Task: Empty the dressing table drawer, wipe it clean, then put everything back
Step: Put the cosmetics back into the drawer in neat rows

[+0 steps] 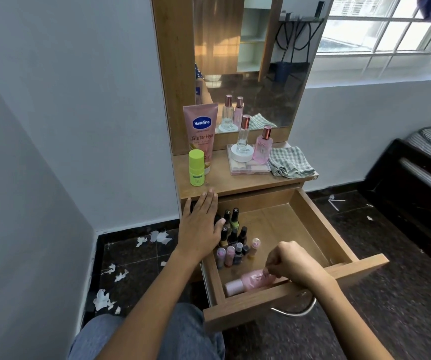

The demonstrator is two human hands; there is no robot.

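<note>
The wooden drawer (321,224) of the dressing table is pulled open. Several nail polish bottles (232,240) stand in its left part. A pink bottle with a white cap (248,281) lies on its side against the drawer's front wall. My right hand (291,263) is inside the drawer, and its curled fingers pinch the pink bottle's end. My left hand (201,224) lies flat with straight fingers over the drawer's back left corner, touching a dark object that it mostly hides.
On the tabletop (224,180) stand a Vaseline tube (200,133), a green stick (196,166), two perfume bottles on a clear box (250,166), and a checked cloth (291,162). Paper scraps (102,300) litter the dark floor. A bed (427,157) is at right.
</note>
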